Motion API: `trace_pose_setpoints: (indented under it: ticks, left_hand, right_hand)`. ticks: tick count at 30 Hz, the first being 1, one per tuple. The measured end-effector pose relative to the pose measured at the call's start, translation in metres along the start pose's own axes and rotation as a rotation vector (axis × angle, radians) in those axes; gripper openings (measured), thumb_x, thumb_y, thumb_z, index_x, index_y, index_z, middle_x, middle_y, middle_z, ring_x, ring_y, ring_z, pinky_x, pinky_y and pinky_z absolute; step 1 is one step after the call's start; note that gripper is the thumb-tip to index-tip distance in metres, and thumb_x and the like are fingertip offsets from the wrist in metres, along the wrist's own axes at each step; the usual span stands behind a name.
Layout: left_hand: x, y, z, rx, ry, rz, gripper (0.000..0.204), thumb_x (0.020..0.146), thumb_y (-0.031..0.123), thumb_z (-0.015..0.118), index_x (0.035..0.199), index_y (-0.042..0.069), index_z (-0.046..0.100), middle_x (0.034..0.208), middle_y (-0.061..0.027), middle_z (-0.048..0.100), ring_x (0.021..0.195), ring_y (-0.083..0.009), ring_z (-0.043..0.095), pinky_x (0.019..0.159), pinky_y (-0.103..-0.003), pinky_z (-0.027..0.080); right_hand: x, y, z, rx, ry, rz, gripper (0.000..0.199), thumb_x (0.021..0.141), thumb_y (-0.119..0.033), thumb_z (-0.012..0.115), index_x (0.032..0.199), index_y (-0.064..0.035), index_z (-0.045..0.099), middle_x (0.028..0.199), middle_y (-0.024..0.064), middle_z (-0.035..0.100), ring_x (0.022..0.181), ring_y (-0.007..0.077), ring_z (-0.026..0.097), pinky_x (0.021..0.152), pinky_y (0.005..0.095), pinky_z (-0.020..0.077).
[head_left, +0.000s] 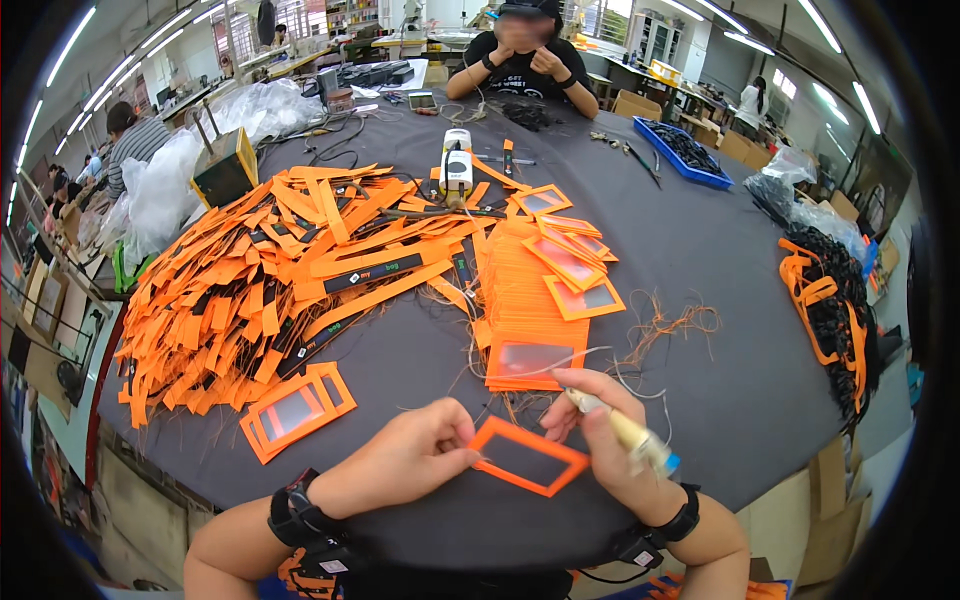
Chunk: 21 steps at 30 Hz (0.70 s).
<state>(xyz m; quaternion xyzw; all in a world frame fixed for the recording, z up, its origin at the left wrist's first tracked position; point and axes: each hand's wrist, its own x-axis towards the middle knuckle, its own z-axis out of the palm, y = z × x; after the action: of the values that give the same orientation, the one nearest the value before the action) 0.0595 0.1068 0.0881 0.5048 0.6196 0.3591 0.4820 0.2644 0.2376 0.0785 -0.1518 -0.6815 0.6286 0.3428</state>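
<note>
My left hand pinches the left corner of a small orange rectangular frame with a see-through window, tilted above the dark table. My right hand grips a cream pen-like tool with a blue end, partly blurred; its working tip cannot be made out. Some of my right fingers are near the frame's right side; whether they touch it is unclear. Just beyond my hands stands a long stack of like orange frames, with several loose ones askew on top. A few more framed windows lie to the left.
A big heap of orange and black strips covers the left side. Behind the stack is a white device. Loose orange threads lie to the right. A blue tray holds black parts. Across the table sits a person.
</note>
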Motion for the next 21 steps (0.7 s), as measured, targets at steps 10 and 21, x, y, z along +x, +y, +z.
trace_pose_setpoints:
  ticks: [10, 21]
  left_hand:
    - [-0.004, -0.018, -0.004, -0.439, 0.035, -0.082, 0.026, 0.095, 0.006, 0.051, 0.118, -0.006, 0.054, 0.090, -0.0068, 0.063, 0.069, -0.0092, 0.063, 0.060, -0.021, 0.054]
    - [-0.002, -0.027, -0.004, -0.456, 0.031, -0.076, 0.028, 0.095, 0.007, 0.051, 0.119, -0.007, 0.056, 0.090, -0.0071, 0.064, 0.063, -0.0095, 0.063, 0.060, -0.021, 0.053]
  right_hand:
    - [0.005, 0.027, 0.000, 0.428, 0.015, 0.230, 0.009, 0.095, -0.010, 0.055, 0.097, -0.0012, 0.053, 0.075, 0.0069, 0.061, 0.068, 0.0143, 0.062, 0.062, 0.0288, 0.0524]
    - [0.005, 0.030, 0.001, 0.380, 0.038, 0.302, 0.010, 0.094, -0.011, 0.059, 0.093, -0.0018, 0.055, 0.078, 0.0081, 0.063, 0.066, 0.0134, 0.062, 0.060, 0.0260, 0.0507]
